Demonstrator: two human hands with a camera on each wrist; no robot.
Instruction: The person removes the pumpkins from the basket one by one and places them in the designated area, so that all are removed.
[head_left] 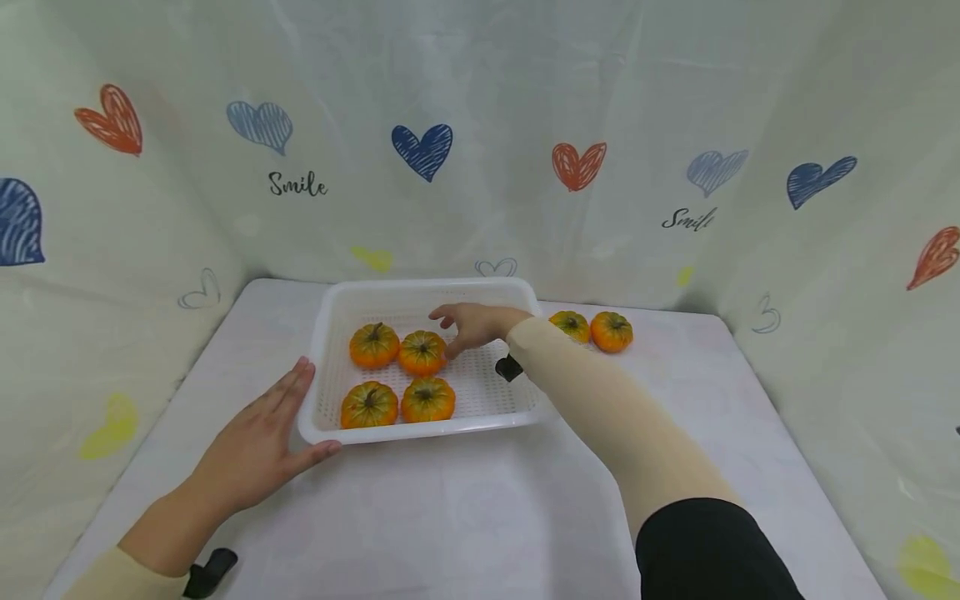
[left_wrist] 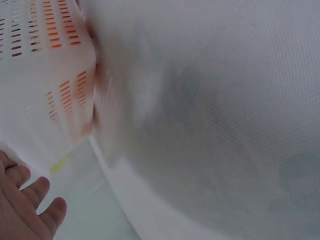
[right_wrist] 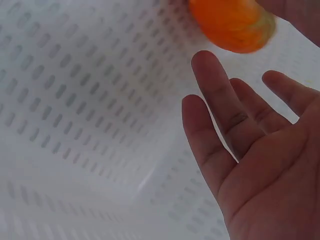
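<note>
A white plastic basket (head_left: 450, 435) with slotted walls holds several small orange-and-green pumpkins (head_left: 374, 345) in its left half. My left hand (head_left: 251, 446) touches the basket's left end and near left corner, fingers extended and thumb along the front rim. In the left wrist view, the fingers of that hand (left_wrist: 27, 200) show beside the basket's outer wall (left_wrist: 40, 100). My right hand (head_left: 476, 323) is inside the basket, beside the pumpkin (head_left: 423, 353) at the back. The right wrist view shows its fingers (right_wrist: 215, 85) spread, with nothing in the palm and an orange pumpkin (right_wrist: 232, 25) beyond them.
Two more pumpkins (head_left: 611, 332) sit on the white-covered table (head_left: 465, 517) to the right of the basket, one partly behind my right forearm. A pale curtain (head_left: 495, 83) printed with hearts stands round the table's back and sides.
</note>
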